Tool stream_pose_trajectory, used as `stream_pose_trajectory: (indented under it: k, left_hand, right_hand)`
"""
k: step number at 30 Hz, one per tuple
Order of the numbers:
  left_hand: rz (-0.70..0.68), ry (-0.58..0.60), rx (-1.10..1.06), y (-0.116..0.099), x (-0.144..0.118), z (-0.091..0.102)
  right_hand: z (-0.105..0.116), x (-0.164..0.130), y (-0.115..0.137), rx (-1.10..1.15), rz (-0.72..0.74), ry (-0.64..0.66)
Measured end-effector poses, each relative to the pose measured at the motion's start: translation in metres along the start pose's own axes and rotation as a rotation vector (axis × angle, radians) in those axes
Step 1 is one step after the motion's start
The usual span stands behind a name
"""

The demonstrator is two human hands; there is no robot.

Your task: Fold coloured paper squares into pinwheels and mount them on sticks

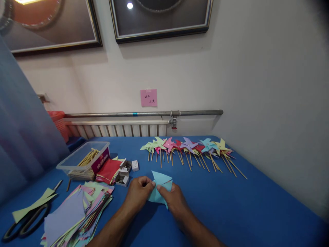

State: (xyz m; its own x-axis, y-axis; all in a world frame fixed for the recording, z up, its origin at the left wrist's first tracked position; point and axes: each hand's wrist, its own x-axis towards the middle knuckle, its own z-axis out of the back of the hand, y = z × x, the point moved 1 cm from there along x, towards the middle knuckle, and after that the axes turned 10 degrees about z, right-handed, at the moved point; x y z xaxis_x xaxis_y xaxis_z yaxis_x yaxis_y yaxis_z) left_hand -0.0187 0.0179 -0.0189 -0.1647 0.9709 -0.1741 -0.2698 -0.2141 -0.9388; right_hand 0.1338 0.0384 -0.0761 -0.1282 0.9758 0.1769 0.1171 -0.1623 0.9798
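A light blue paper square (159,189) is held between both hands just above the blue surface (231,206), near its front middle. The left hand (137,195) is closed on the paper's left edge with a fingertip grip, and the right hand (174,199) is pinched on its right side; 1 corner is seen folded up toward the centre, so the folding is judged to be at an early stage, with no stick or pin yet attached.

Behind the hands, a row of finished pinwheels (190,147) on wooden sticks is laid out near the wall, which suggests much of the work is already done. More is judged to remain: a thick stack of coloured paper squares (77,212) is left at the front left, with scissors (25,223) beside it, and sticks are kept in a clear plastic box (83,159). Small boxes of pins (125,169) are placed next to it
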Motion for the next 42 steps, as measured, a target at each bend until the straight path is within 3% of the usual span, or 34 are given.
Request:
stream_pose_trajectory:
  k: [16, 23, 28, 37, 42]
  left_hand:
    - [-0.017, 0.054, -0.165, 0.011, 0.005, -0.007]
    - [0.028, 0.082, -0.182, 0.006, 0.006, -0.001]
    - [0.058, 0.101, -0.203, 0.004, 0.004, 0.000]
    - [0.087, 0.091, -0.220, -0.002, 0.001, 0.001]
    - [0.087, 0.094, -0.223, -0.002, 0.001, 0.000]
  right_hand:
    - [-0.001, -0.005, 0.012, 0.027, -0.055, 0.000]
    - [0.001, 0.000, 0.000, 0.054, 0.026, -0.056]
    - [-0.002, 0.001, -0.006, 0.173, -0.035, -0.068]
    - [-0.001, -0.009, 0.012, 0.272, -0.070, 0.001]
    - [0.001, -0.007, 0.008, 0.246, -0.060, -0.013]
